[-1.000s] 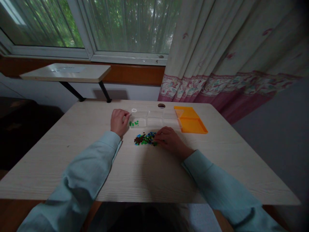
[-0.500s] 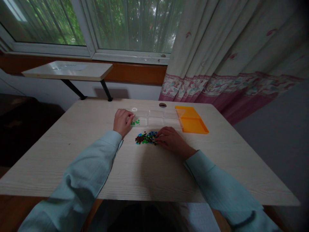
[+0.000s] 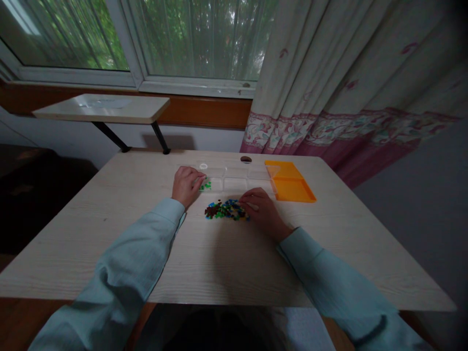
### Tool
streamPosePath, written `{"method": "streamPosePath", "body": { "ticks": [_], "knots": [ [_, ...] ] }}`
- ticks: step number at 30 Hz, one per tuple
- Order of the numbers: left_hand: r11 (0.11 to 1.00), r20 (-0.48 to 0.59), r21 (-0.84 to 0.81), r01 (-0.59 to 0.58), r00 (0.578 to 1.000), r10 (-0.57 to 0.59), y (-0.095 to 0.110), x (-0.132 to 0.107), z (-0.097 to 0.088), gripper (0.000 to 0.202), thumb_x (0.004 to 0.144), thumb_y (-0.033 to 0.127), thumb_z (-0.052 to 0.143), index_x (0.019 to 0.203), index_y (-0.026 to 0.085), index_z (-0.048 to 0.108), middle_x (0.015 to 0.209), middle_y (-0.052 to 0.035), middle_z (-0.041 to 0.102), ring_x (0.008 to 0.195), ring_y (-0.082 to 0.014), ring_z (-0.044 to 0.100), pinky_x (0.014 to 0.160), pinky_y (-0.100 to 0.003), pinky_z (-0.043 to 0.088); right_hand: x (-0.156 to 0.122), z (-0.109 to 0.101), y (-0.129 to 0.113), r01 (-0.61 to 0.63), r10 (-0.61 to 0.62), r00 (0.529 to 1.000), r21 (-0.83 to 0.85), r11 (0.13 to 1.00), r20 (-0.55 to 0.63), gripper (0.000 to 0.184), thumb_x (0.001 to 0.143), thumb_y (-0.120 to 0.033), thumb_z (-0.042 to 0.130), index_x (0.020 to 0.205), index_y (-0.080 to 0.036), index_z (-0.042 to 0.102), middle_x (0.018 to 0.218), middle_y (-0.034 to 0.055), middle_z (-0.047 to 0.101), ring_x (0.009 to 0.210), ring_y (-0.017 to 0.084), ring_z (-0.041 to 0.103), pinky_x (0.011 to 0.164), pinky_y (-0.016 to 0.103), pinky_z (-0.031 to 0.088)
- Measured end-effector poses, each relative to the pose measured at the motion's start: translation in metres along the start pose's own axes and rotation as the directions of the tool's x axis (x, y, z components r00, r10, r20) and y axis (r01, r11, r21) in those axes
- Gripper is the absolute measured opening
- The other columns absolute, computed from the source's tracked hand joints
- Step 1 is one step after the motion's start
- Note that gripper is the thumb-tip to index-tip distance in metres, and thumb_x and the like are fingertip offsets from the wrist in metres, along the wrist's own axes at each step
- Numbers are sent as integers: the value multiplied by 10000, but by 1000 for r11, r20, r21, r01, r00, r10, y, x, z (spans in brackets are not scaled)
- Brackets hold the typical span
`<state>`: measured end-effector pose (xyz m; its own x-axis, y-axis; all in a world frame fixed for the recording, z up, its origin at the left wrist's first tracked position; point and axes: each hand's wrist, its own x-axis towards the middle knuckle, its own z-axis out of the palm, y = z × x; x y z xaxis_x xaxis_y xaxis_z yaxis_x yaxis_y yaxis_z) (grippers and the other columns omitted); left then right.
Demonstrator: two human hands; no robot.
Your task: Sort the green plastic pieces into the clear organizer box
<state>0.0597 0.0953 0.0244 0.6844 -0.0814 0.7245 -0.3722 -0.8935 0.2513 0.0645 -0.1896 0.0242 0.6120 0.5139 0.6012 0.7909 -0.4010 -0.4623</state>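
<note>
A small heap of tiny coloured beads (image 3: 224, 210), green, blue and brown, lies in the middle of the pale wooden table (image 3: 109, 224). Behind it stands a clear plastic box (image 3: 237, 178) with several compartments; a few green beads (image 3: 206, 185) lie in its left front one. My left hand (image 3: 187, 185) rests with curled fingers on the box's left end, fingertips over the green beads. My right hand (image 3: 261, 210) lies at the right edge of the heap, fingers bent down onto the table. What either hand holds is hidden.
An orange lid (image 3: 290, 181) lies to the right of the clear box. A round hole (image 3: 245, 159) sits near the table's far edge. A small side table (image 3: 102, 107) stands under the window. A flowered curtain (image 3: 347, 97) hangs at the right.
My left hand has crept right over the compartment with green beads. My right hand has drawn back slightly to the right, uncovering more of the heap.
</note>
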Motion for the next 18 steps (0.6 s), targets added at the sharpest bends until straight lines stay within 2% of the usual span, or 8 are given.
{"method": "streamPosePath", "body": {
  "ticks": [8,14,18],
  "knots": [
    [1000,4,-1,-4,1000,4,-1,-1,1,267,906,349,489,1007,221,702,863,-66,618,899,-214,500,834,-388,405,1,0,0,-45,45,999,21,999,-19,135,854,-331,609,853,-241,710,869,57,643,878,208,570,826,400,472],
    [1000,-2,-8,-6,1000,6,-3,-1,1,281,913,352,477,1019,220,701,860,-68,610,896,-213,498,827,-387,406,0,0,1,-144,147,989,99,985,-20,157,850,-352,607,848,-229,704,880,55,636,888,202,574,824,384,481],
    [999,5,-25,-27,1000,27,8,-1,-1,267,913,341,481,1026,227,695,870,-68,610,899,-210,493,827,-395,402,1,-1,0,-221,225,974,184,958,2,173,847,-360,601,829,-217,697,868,52,628,863,192,582,794,359,488]
  ]
}}
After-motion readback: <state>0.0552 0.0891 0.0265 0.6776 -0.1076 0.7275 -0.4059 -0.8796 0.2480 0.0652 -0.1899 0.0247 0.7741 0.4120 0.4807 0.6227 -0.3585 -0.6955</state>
